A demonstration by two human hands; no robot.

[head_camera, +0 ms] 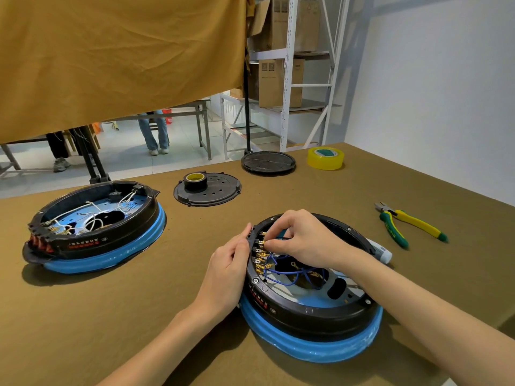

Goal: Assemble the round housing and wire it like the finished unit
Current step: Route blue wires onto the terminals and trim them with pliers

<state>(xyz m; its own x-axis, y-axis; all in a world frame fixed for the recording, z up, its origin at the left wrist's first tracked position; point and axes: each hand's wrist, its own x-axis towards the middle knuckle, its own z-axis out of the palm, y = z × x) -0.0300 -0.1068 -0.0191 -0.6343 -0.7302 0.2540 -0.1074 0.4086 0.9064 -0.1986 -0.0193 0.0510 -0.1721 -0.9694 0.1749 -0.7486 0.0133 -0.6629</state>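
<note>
Near the front edge of the olive-covered table [139,316], right of its middle, sits the round housing [309,310], a black ring on a blue base with its open side up. The left hand [228,271] lies against the outside of the ring's left wall, fingers curled loosely along it and the thumb up by the rim. The right hand [303,238] reaches in over the rim from the right, thumb and forefinger pressed together on a small brass terminal [264,243] in the row of tabs on the inner left wall; the other fingers are curled above. Blue wires [287,274] loop across the housing's floor below that hand. Toward the left edge stands the finished unit [94,227], the same black ring on blue, strung inside with white wires. Toward the far edge lie a perforated black cover plate [214,190] with a roll of black tape [195,181] on it, a second black disc [268,162], and a roll of yellow tape [325,158]. Green-and-yellow pliers [404,222] lie near the right edge, and a white tube-like object [381,253] shows just behind the housing.
</note>
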